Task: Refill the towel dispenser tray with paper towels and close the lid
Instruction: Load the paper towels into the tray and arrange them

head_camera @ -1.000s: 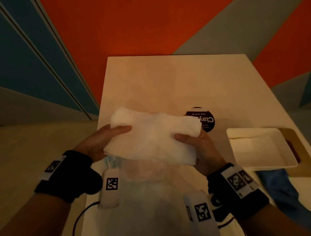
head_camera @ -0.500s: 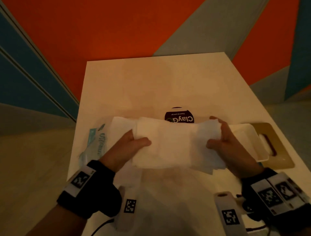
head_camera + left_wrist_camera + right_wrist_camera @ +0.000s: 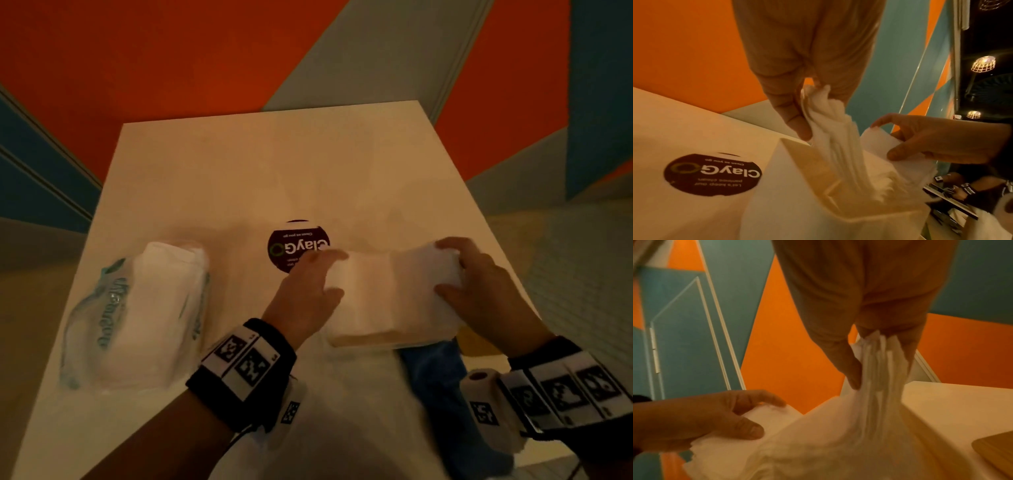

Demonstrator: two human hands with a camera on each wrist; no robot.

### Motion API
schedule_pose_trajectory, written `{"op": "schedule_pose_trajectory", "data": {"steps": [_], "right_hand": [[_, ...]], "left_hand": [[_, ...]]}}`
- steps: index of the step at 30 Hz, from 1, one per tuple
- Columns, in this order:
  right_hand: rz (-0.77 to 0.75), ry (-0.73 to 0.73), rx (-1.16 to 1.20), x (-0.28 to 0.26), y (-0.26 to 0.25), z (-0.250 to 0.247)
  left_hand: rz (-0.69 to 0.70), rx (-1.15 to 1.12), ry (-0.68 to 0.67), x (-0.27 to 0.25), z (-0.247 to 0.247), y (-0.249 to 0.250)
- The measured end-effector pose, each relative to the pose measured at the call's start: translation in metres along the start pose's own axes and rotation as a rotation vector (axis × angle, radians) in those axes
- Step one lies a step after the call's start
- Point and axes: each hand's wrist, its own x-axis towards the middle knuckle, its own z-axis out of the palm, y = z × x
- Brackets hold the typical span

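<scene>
Both hands are on one stack of paper towels (image 3: 390,294), right of centre in the head view: the left hand (image 3: 305,298) pinches its left end between thumb and fingers, and the right hand (image 3: 486,291) pinches the far right end the same way. The stack hangs over the white dispenser tray (image 3: 797,175), whose near corner and wall show in the lower middle of the left wrist view. I judge the main risk to be the loose sheets; both wrist views show the layers fanning apart under the fingers, so an uneven lowering could leave sheets draped over the tray wall or bunched at one end, and the lid would then not sit flat. A slack pinch could also let the middle of the stack sag and spill. In the head view the tray is almost wholly covered by the towels and hands, so whether the stack already touches its floor cannot be told. The wooden lid (image 3: 995,449) is only a cut-off corner at the lower right of the right wrist view. An opened towel pack (image 3: 137,318) lies at the left on the table (image 3: 274,164), well apart.
</scene>
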Motion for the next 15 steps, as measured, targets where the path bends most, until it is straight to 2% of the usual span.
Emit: {"op": "schedule_pose_trajectory", "data": {"steps": [3, 10, 15], "right_hand": [[-0.051, -0.166, -0.074, 0.008, 0.010, 0.003], [-0.175, -0.361, -0.120, 0.022, 0.011, 0.005], [-0.220, -0.428, -0.183, 0.018, 0.015, 0.016]], "left_hand": [[-0.054, 0.146, -0.085, 0.003, 0.017, 0.006], [-0.152, 0.447, -0.194, 0.011, 0.034, 0.010], [-0.073, 0.730, -0.165, 0.014, 0.040, 0.006]]}}
